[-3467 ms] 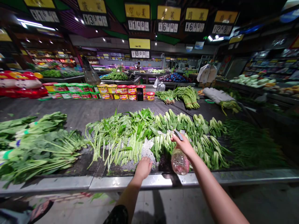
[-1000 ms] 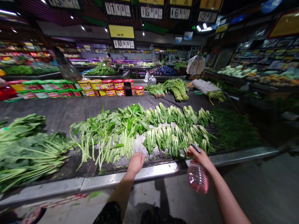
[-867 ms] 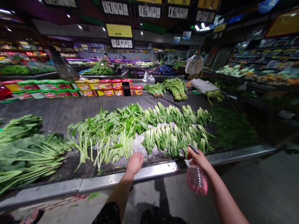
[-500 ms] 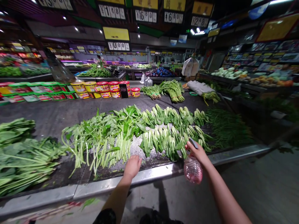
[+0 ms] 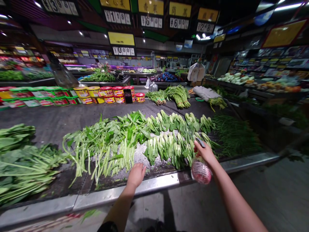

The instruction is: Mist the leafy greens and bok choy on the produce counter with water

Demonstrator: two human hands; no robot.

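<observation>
Gripped around the neck by my right hand (image 5: pixel 204 152) is a clear spray bottle (image 5: pixel 201 172) with a grey trigger top and pinkish contents. It hangs tilted over the metal front edge, beside the near row of leafy green bunches (image 5: pixel 177 149) with pale stems. My left hand (image 5: pixel 136 174) rests at the front of the display shelf, thumb apart and fingers loosely bent, with nothing seen in it. Just beyond it lie the cut stems of long-stemmed water spinach (image 5: pixel 120 154). The fingertips of the left hand are partly hidden.
Broad-leaved greens (image 5: pixel 26 170) lie at the left, dark thin greens (image 5: pixel 236 133) at the right. Stacked tubs (image 5: pixel 82 93) and an upright phone (image 5: pixel 127 96) line the back, near tied bundles (image 5: pixel 178 96). A metal rim (image 5: pixel 159 180) borders the shelf.
My right hand has shifted slightly right and tilted the spray bottle, whose base has swung up a little. My left hand stays almost where it was. The view has dipped slightly.
</observation>
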